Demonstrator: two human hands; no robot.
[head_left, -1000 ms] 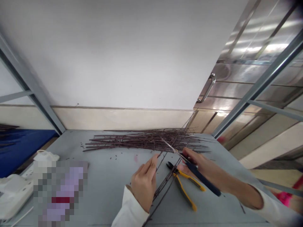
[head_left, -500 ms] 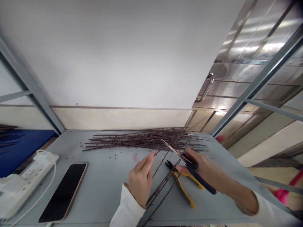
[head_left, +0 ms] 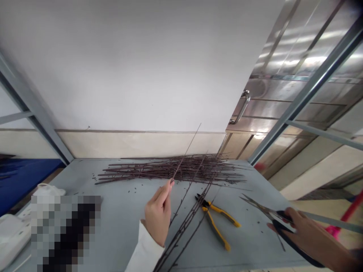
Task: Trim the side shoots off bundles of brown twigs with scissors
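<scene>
My left hand (head_left: 157, 217) pinches a long thin dark twig (head_left: 186, 150) in its fingertips, and the twig slants up and away over a pile of dark twigs (head_left: 170, 170) lying on the grey table (head_left: 121, 215). My right hand (head_left: 312, 238), at the lower right edge of the view, grips black-handled scissors (head_left: 272, 216) with steel blades pointing left. Yellow-and-black pliers (head_left: 213, 223) lie between my hands, beside several longer twigs (head_left: 184, 225) that run toward the table's near edge.
Small dark bits (head_left: 133, 190) are scattered on the table. A pixelated patch (head_left: 65, 230) covers an object at the left, beside a white power strip (head_left: 13, 234). A blue surface (head_left: 19, 181) lies beyond the left edge, and grey metal frame bars (head_left: 309, 90) rise at right.
My right hand has moved right, away from the pile, carrying the scissors. My left hand has shifted left, and a long thin twig now rises from its fingertips.
</scene>
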